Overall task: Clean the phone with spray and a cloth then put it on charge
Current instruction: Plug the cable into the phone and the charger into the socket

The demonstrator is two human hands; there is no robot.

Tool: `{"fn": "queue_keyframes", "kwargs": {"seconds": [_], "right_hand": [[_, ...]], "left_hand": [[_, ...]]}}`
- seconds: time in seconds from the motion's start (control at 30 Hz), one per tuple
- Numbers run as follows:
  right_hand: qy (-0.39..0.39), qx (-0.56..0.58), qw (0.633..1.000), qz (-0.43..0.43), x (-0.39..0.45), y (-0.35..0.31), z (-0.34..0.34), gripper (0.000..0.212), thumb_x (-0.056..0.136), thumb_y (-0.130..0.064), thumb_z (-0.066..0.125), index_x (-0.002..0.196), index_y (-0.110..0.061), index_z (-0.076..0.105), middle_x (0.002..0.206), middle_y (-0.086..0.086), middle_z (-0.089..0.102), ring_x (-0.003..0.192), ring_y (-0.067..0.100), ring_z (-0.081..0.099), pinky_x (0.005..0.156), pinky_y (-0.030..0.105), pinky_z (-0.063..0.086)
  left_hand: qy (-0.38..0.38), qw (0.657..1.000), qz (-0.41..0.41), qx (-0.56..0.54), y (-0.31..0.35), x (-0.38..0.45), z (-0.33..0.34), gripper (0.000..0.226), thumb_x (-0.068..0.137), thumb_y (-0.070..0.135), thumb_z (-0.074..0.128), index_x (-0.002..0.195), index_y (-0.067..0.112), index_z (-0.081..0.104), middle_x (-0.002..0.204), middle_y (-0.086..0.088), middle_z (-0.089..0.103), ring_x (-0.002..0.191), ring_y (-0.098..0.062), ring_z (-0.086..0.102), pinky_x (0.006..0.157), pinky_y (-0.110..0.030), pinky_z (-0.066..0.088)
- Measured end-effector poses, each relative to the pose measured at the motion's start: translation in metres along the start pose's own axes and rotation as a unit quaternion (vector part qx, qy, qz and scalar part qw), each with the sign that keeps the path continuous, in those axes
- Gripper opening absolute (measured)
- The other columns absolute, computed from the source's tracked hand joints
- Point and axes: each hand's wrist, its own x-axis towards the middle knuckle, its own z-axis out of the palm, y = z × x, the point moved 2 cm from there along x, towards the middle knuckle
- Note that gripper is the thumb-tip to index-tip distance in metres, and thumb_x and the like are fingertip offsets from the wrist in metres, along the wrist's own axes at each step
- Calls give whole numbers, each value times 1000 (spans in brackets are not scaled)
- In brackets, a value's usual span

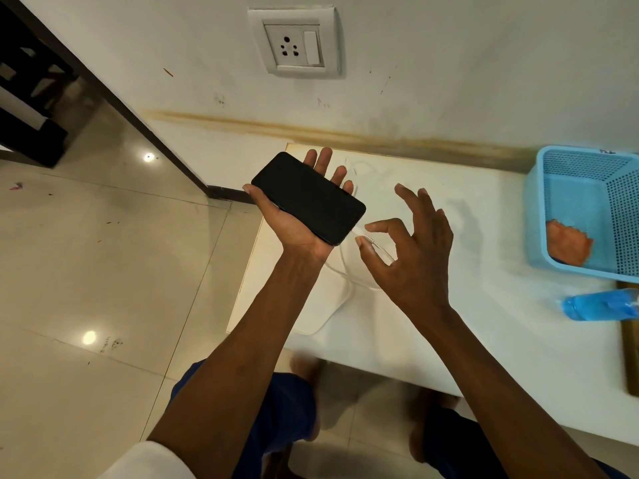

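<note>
A black phone (308,197) lies screen up on the flat palm of my left hand (304,216), held above the left end of the white table (449,323). My right hand (411,243) sits just right of the phone's lower end, thumb and forefinger pinching the plug of a white charging cable (345,288). The plug end meets the phone's bottom edge. The cable loops down over the table. A blue spray bottle (601,305) lies on the table at the right. An orange cloth (568,243) rests inside the blue basket (553,188).
A white wall socket (297,46) with a switch is on the wall above the table. Tiled floor lies to the left, beside a dark door frame (131,105). My knees and feet are under the table's front edge.
</note>
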Motion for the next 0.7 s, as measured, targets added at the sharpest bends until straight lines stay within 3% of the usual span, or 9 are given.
{"fn": "queue_keyframes", "kwargs": {"seconds": [0.2,0.37,0.7], "right_hand": [[36,-56,995,-71,1,1,-1,24,93,-47,60,94,-28,73,153,9,45,147,34,32,112,66,25],[46,-30,997,-54,0,-1,1,23,91,-45,64,89,-25,73,151,9,47,145,33,35,111,65,27],[43,-15,998,-34,-1,0,3,23,90,-45,65,87,-23,73,148,11,50,143,32,37,111,64,30]], "left_hand": [[-28,998,-31,-45,-1,0,-2,99,79,88,31,147,17,42,144,-9,52,131,-37,49,114,-62,24],[-23,999,-26,-12,-2,-1,0,100,80,88,26,151,18,36,142,-9,54,129,-36,50,112,-58,31],[7,1000,-8,-1,-3,-6,6,96,82,88,20,141,17,46,135,-7,58,120,-33,47,97,-48,38]]}}
